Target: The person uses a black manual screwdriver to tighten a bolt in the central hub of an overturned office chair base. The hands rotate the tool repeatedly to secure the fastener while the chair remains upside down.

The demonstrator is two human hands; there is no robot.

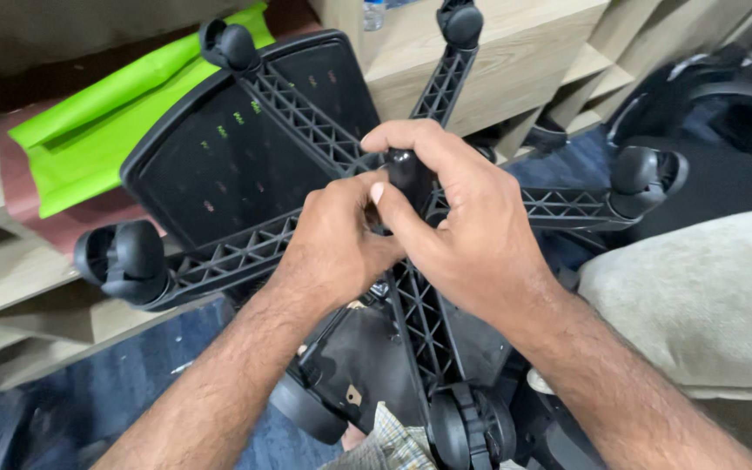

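1. A black five-armed chair base (306,130) is lying upside down in front of the person, with its ribbed arms spreading out like a star.
2. Both hands are meeting at the centre hub (406,170) of this base, so the base is lying directly under and around the hands.
3. The left hand (337,244) is coming from the lower left; its fingers are curled and pressing against the hub, and the thumb is touching the right hand.
4. The right hand (463,218) is coming from the lower right and is wrapping over the top of the hub, with the fingers bent around the dark cylinder there.
5. A caster wheel (124,261) is sitting at the end of each arm; the one at the left is well apart from the hands, and another wheel (472,426) is lying near the wrists at the bottom.
6. A bright green bag (106,130) is lying behind the base at the upper left.
7. A wooden shelf unit (498,70) is standing behind, and a grey cushion (707,296) is resting at the right, beside the right forearm.
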